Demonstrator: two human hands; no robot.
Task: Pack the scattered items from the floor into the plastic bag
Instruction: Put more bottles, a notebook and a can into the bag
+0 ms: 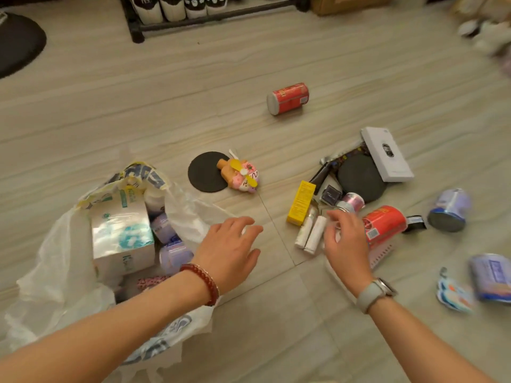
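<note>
A white plastic bag [55, 272] lies open at the lower left, holding a tissue box [121, 233] and purple cans [174, 254]. My left hand [231, 247] hovers open over the bag's right edge, empty. My right hand [345, 241] is spread, fingers apart, above two white tubes [311, 232] and beside a red can [384, 225]. A yellow box [300, 203], a small dark bottle [331, 194] and a pink spool [352, 201] lie just beyond the fingers. A toy fan [240, 175] rests on a black disc [204, 172].
Another red can [287, 98] lies farther out. A white box [387, 154] and a black round pad [360, 178] sit at the right, with blue cans [449, 210] [490, 280] and a small packet [453, 295]. A black rack [210, 16] stands at the back.
</note>
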